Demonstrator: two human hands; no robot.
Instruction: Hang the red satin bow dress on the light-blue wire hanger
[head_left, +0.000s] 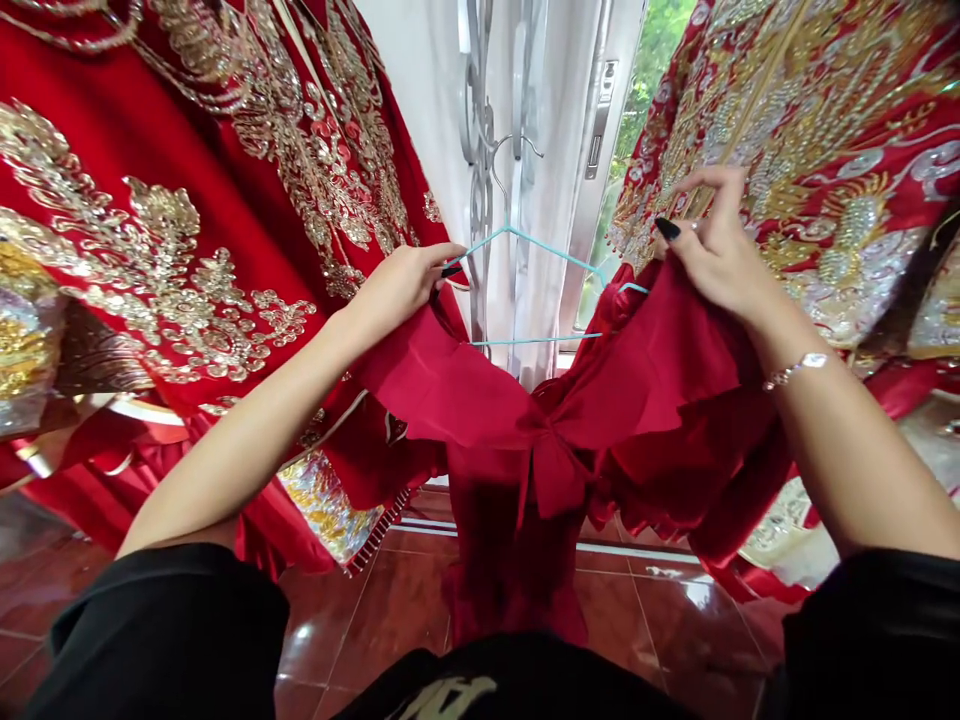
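A plain red dress [525,440] with a bow at its middle hangs from a light blue wire hanger [525,240], whose hook rests on a metal window grille [480,130]. My left hand [405,285] pinches the dress's left shoulder at the hanger's left end. On the hanger's right side, my right hand [712,250] grips the gathered right shoulder fabric, fingers closed. A bracelet [795,368] sits on my right wrist.
Red gowns with heavy gold embroidery hang close on the left [172,230] and on the right [825,150]. A white curtain [555,170] and a window lie straight ahead. The floor is glossy red-brown tile [645,610].
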